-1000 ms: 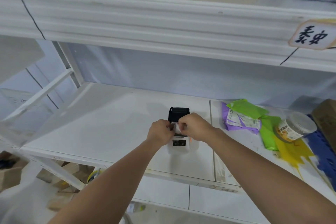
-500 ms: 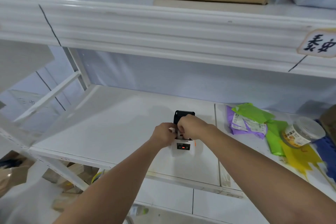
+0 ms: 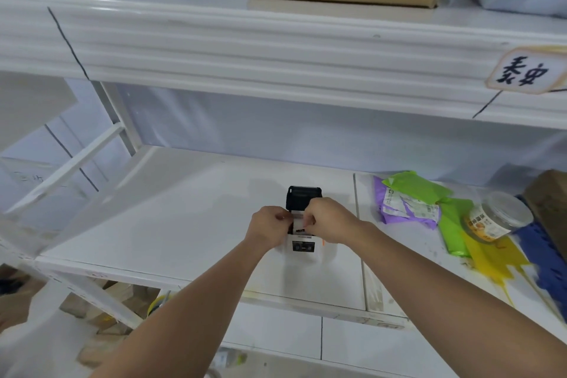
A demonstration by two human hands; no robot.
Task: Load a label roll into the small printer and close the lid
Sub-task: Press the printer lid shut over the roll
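A small white printer [image 3: 303,247] sits on a white shelf [image 3: 171,218], its black lid [image 3: 303,196] raised upright at the far end. Both hands meet over the open bay between lid and front panel. The left hand [image 3: 268,225] and right hand [image 3: 329,219] each pinch one side of a pale label roll [image 3: 297,218], its long axis running left to right, just below the fingertips. Whether the roll is fully seated cannot be told. Well to the right lie coloured packets [image 3: 408,201] and a clear lidded jar [image 3: 498,216], contents unclear.
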